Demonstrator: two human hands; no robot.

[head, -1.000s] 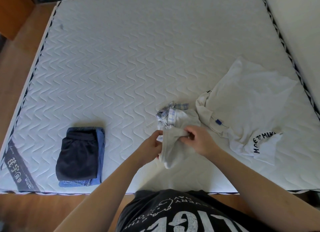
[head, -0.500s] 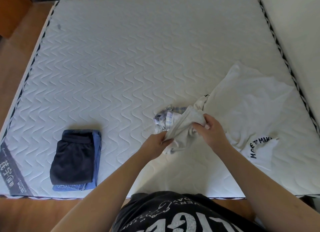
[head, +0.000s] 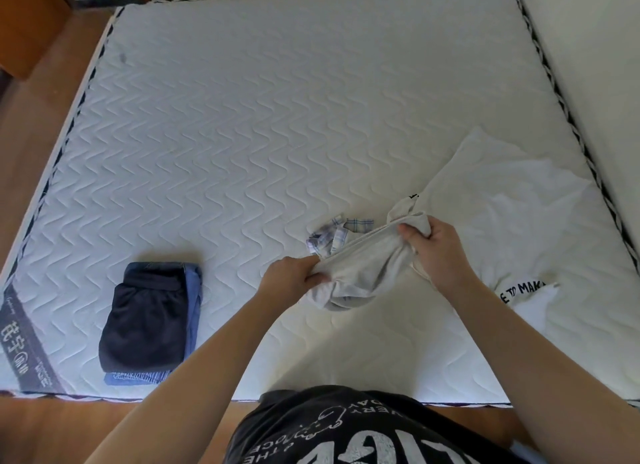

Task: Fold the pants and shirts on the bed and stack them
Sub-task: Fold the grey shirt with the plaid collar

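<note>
Looking down from head height, we saw a white quilted mattress point(head: 277, 124) filling nearly the whole view, its wavy stitching bare across the far half and its braided dark-and-white edge running down both sides. Wooden floor point(head: 38, 124) showed along the left with a brown cabinet point(head: 24, 23) at the far corner, and a pale wall point(head: 595, 65) rose on the right. On the right part of the bed a white T-shirt point(head: 512, 214) with black lettering lay spread and rumpled. Near the front left edge sat a folded stack point(head: 149, 321), dark shorts on top of blue garments. Between them, near the middle front, we held a light grey garment point(head: 363, 273) lifted off the mattress, our left hand point(head: 294, 280) pinching one end and our right hand point(head: 433, 245) gripping the other, the cloth stretched between. A small plaid piece point(head: 332, 235) lay just behind it.
</note>
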